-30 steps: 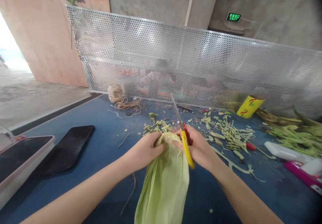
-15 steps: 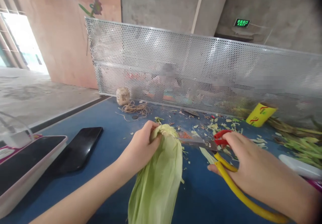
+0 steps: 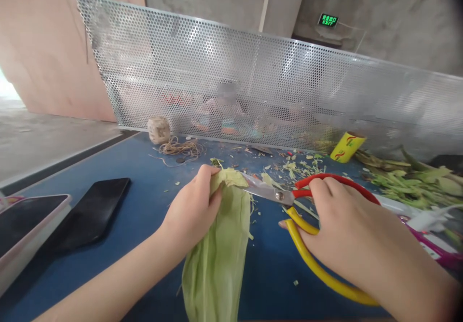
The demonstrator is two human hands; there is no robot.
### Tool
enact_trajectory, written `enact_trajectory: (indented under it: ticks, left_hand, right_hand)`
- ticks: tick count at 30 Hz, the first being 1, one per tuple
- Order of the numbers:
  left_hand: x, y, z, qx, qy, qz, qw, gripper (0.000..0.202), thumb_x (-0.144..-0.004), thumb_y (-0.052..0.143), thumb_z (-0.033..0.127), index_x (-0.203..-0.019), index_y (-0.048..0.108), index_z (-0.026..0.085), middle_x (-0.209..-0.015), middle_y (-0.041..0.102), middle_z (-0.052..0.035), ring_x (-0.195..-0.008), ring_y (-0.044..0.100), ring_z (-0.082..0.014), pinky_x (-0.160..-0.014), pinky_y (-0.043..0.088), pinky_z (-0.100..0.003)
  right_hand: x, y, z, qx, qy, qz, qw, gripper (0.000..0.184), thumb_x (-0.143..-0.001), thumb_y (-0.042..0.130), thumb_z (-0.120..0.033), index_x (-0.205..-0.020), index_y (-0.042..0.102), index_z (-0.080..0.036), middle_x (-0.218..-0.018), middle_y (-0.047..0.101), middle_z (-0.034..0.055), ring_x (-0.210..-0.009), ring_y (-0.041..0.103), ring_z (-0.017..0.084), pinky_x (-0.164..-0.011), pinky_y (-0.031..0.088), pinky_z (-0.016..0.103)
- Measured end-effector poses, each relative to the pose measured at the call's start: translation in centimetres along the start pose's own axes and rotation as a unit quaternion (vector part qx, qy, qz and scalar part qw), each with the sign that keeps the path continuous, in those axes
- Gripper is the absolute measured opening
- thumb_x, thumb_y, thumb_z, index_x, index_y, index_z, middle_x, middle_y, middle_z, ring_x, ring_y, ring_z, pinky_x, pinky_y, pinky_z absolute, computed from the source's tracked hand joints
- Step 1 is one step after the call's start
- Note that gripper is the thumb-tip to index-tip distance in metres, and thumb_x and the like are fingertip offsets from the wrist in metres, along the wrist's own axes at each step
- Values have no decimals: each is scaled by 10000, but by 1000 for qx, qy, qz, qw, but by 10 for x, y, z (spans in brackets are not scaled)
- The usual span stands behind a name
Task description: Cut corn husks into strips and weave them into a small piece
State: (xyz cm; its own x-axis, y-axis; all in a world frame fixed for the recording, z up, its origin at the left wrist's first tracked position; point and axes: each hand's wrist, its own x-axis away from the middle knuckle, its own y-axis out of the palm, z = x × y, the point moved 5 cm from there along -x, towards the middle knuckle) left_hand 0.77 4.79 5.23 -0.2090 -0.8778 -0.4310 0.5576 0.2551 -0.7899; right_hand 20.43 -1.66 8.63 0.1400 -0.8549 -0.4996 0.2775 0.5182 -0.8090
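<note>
Head camera showed me the left hand (image 3: 197, 206) clenched on the gathered top of the pale green husk (image 3: 221, 259), which hung toward the near side of the blue table (image 3: 275, 273). The right hand (image 3: 347, 216) grasped the scissors (image 3: 279, 195), blades at that top; I could not confirm contact. A black phone (image 3: 88, 211) lay to the left.

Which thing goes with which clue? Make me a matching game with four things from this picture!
Things:
1. Scissors
2. Husk
3. Twine
4. Exit sign

Clues:
A. Lying in a loose tangle toward the back of the blue table
B. Showing glowing green letters
C. Pale green, gripped by the left hand
D. Red and yellow handles, held in the right hand

Right pairs: 1-D, 2-C, 3-A, 4-B
</note>
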Motion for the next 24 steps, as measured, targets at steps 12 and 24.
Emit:
enact_trajectory:
  ticks: [12, 24]
  left_hand:
    - [5, 0, 6, -41, 9, -5, 999, 204, -807, 367, 207, -1011, 361, 208, -998, 614, -85, -859, 609, -264, -663, 472, -352]
    - [3, -2, 8, -18, 4, -10, 1000, 235, -754, 399, 161, -982, 396, 220, -920, 626, -55, -797, 606, -244, -631, 455, -323]
  right_hand:
    - [2, -2, -12, 16, 18, -48, 999, 374, -646, 495, -539, -701, 440, -173, -660, 516, 128, -575, 528, 260, -428, 337, 321]
    - [-8, -1, -15, 40, 4, -141, 989, 344, -728, 443, -482, -711, 536, -152, -636, 600, 95, -542, 601, 245, -450, 385, 303]
